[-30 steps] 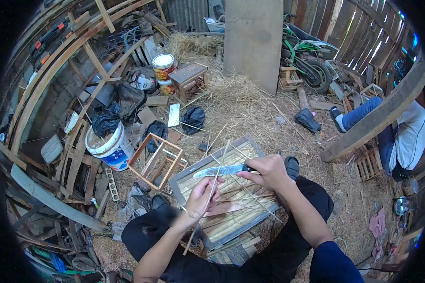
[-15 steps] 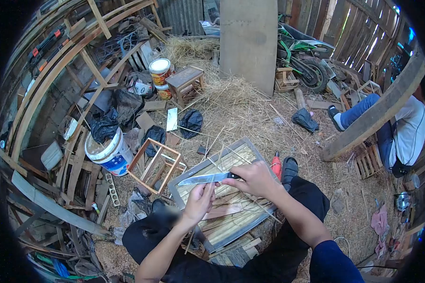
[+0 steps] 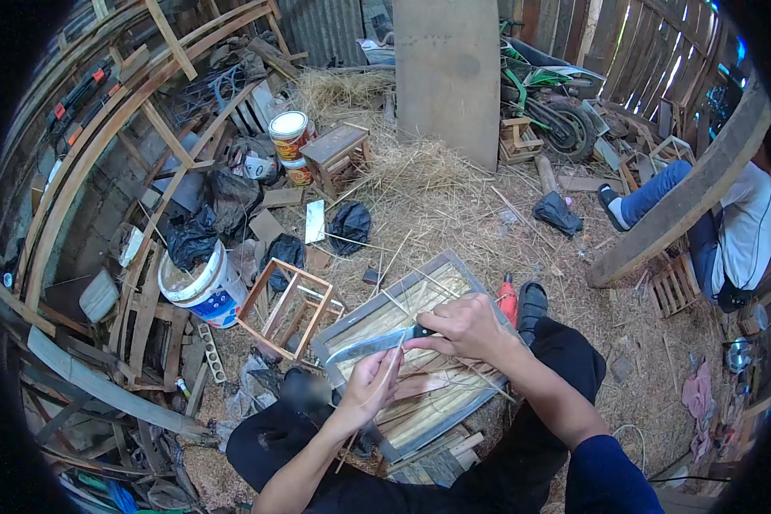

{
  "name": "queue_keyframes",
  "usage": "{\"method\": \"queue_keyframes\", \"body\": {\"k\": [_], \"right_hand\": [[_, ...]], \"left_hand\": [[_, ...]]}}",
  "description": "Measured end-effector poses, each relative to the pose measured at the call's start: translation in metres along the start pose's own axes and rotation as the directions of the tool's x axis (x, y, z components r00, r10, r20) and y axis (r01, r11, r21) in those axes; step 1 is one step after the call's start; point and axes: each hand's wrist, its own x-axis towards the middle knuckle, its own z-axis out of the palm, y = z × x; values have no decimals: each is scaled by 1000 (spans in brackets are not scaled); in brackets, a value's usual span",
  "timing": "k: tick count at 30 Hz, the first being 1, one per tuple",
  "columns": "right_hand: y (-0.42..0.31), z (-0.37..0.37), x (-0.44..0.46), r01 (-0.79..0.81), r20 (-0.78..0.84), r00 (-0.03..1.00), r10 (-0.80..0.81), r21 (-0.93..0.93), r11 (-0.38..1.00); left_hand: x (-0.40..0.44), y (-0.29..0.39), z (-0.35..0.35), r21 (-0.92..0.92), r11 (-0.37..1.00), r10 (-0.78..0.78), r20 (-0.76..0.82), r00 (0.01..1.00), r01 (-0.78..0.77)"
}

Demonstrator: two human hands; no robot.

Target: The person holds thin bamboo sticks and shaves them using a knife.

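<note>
My right hand (image 3: pixel 469 328) is closed round the black handle of a knife (image 3: pixel 364 346), its broad blade pointing left. Closed on a thin wooden strip (image 3: pixel 395 367), my left hand (image 3: pixel 368 383) is just below the blade. The upper end of the strip meets the blade near the handle; whether the edge bites into it I cannot tell. Under both hands lies a grey-rimmed panel (image 3: pixel 385 295) with a yellowish slatted surface. More thin strips and a flat reddish wood piece (image 3: pixel 420 385) rest on it.
A red tool (image 3: pixel 507 301) stands beside my right foot. To the left are a small wooden frame (image 3: pixel 312 295) and a white bucket (image 3: pixel 223 295). Straw covers the floor ahead. Another person (image 3: pixel 743 218) sits at right behind a slanted wooden post (image 3: pixel 685 201).
The knife and my right hand have moved slightly, and the blade now tilts more. My left hand has turned a little and the strip shows more clearly, pointing up at the blade.
</note>
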Motion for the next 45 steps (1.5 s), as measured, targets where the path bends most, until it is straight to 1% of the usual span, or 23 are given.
{"method": "queue_keyframes", "body": {"k": [3,4,5,6,8,9,11,13,14,17,19,21,22,25,26,29,30,33,36,39,40,43,45], "right_hand": [[10,4,-6,-90,-26,996,89,-19,996],[21,-6,-8,-168,-23,985,169,8,986],[36,-4,-15,-285,-118,951,284,12,959],[54,-4,-23,-397,-210,895,393,25,917],[103,-42,-42,-685,-299,720,626,-162,710],[106,-53,-52,-691,-297,718,630,-188,698],[105,-74,-55,-663,-273,747,606,-250,705],[85,-59,-59,-585,-171,810,561,-169,793],[71,-49,-61,-559,-120,829,547,-116,821],[32,-32,-38,-458,6,889,458,-17,889],[17,-23,-29,-367,65,929,363,69,927],[6,-15,-23,-335,91,941,326,117,935],[0,-11,-20,-318,100,947,306,142,938],[-13,-6,-9,-396,149,918,367,344,851],[-15,-6,-8,-456,228,889,396,381,804],[-14,1,-6,-472,241,882,406,458,754],[-12,3,-6,-486,239,873,425,490,724],[-9,2,-5,-481,148,862,485,543,689],[0,-6,-4,-530,97,800,593,580,619],[15,-8,-8,-587,76,699,711,628,510],[16,-8,-7,-559,59,697,714,668,491],[12,-7,-9,-549,103,778,619,591,592],[-3,-16,-4,-593,237,783,575,565,574]], "left_hand": [[-3,0,1,15,1000,0,-9,1000,1],[-8,3,-3,7,1000,1,0,1000,-1],[-14,6,-8,1,1000,3,12,1000,-3],[-23,5,-12,-1,1000,-30,-15,999,30],[-38,-2,-22,-14,999,-41,30,999,41],[-43,-2,-29,-10,999,-44,55,998,45],[-34,-6,-43,-28,1000,-11,-11,1000,11],[-30,-12,-48,-96,995,-45,-76,996,38],[-28,-14,-48,-125,992,-28,-75,997,19],[-22,-3,-30,-172,983,-77,-30,997,71],[-17,0,-19,-133,990,-44,5,999,44],[-8,1,-11,-78,997,11,7,1000,-11],[-2,-4,-12,-68,998,0,1,1000,0],[5,3,6,-36,999,11,-22,1000,-12],[6,4,7,-8,1000,4,32,999,-4],[12,-1,19,76,995,72,11,997,-72],[15,-2,16,84,996,39,40,998,-42],[18,0,19,173,979,105,32,994,-109],[25,-12,6,360,906,186,132,974,-222],[24,-24,-1,504,800,292,148,945,-326],[23,-23,-1,466,833,266,134,955,-297],[10,-15,4,341,917,195,76,978,-210],[5,-9,8,241,955,173,17,985,-172]]}}
